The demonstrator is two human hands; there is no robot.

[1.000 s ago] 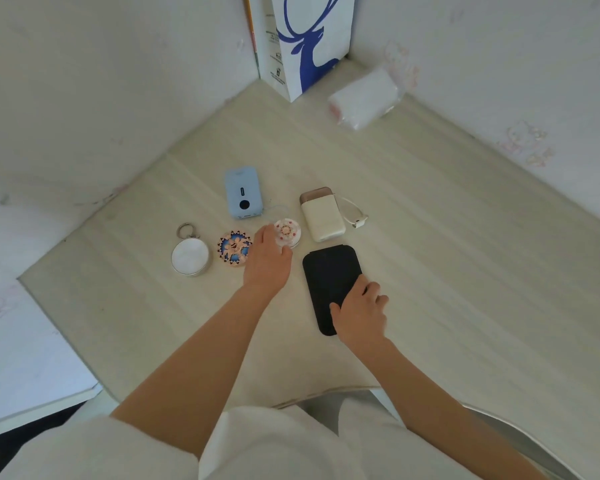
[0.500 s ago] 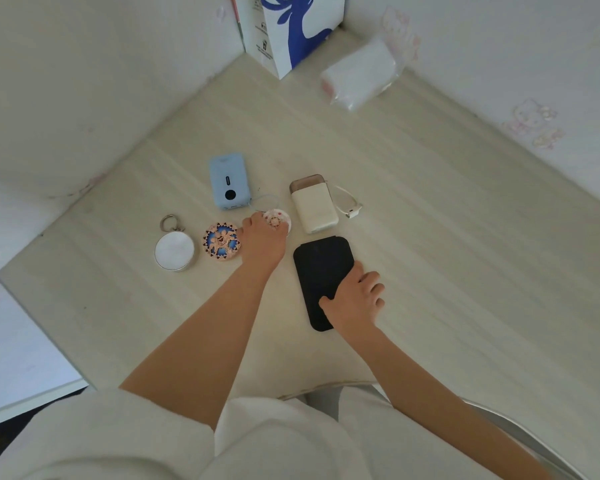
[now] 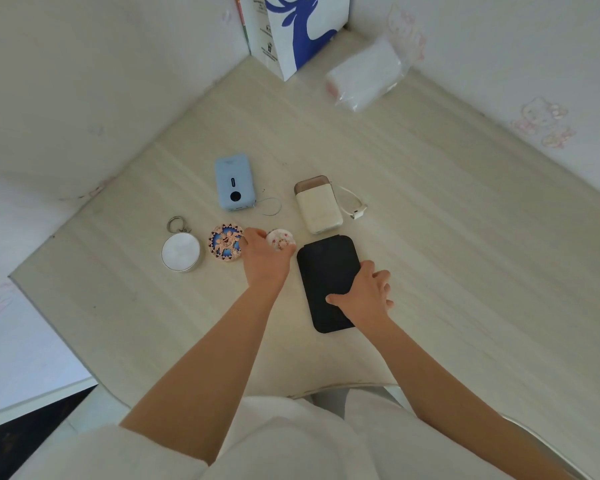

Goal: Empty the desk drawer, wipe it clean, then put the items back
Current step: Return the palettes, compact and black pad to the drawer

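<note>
Drawer items lie on the pale wooden desk (image 3: 465,258): a blue power bank (image 3: 235,187), a cream power bank (image 3: 317,206) with a short cable (image 3: 355,209), a round silver mirror on a ring (image 3: 181,251), an ornate blue and rose-gold disc (image 3: 225,242) and a flat black case (image 3: 326,271). My left hand (image 3: 265,261) pinches a small white patterned disc (image 3: 280,240) between the ornate disc and the case. My right hand (image 3: 364,294) grips the near right part of the black case, thumb on top, fingers over its right edge. The drawer is out of view.
A white paper bag with a blue deer (image 3: 295,29) stands in the far corner, a plastic-wrapped white pack (image 3: 364,76) beside it. Walls close the desk on the left and the right. The desk's front edge curves just ahead of my white-clothed lap.
My left hand has curled around the small white disc and drawn it slightly nearer. My right hand stays on the black case. The view has tilted a little.
</note>
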